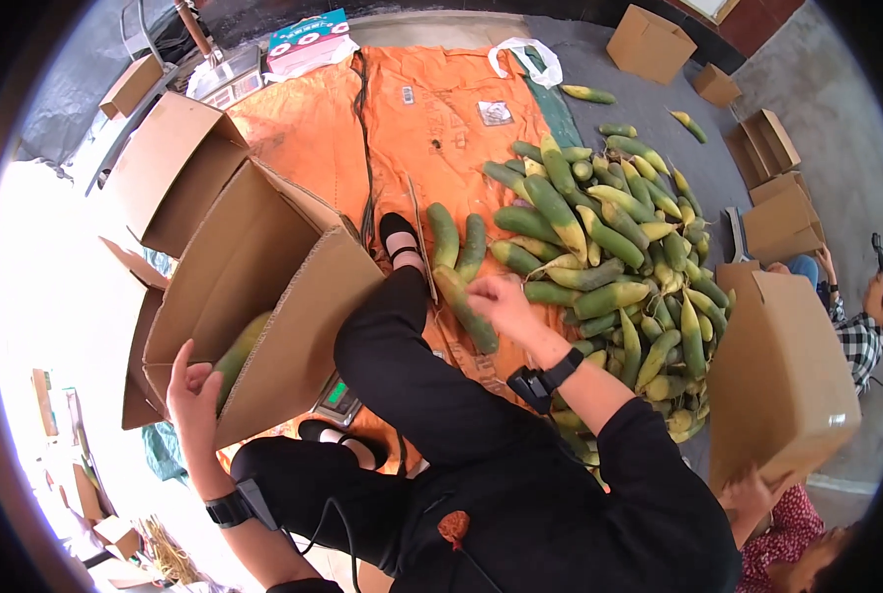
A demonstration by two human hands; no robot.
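Observation:
My left hand (194, 395) is at the near edge of an open cardboard box (308, 341), index finger stretched out and the others loosely bent. Beside its thumb, a green radish (242, 358) leans inside the box; contact with it is unclear. Fingertips drawn together, my right hand (504, 308) is over the edge of a yellow-and-green radish (468, 311) by my knee. Anything pinched there is too small to make out. Two more green radishes, one (443, 235) left of the other (472, 247), lie just beyond. To the right spreads a large radish heap (609, 227).
Orange sheeting (421, 119) covers the floor. A digital scale (338, 397) is partly hidden beside the box. At right, a person's hand (751, 497) supports a big carton (787, 376); another person (861, 331) sits beyond. More boxes (651, 44) stand at the back.

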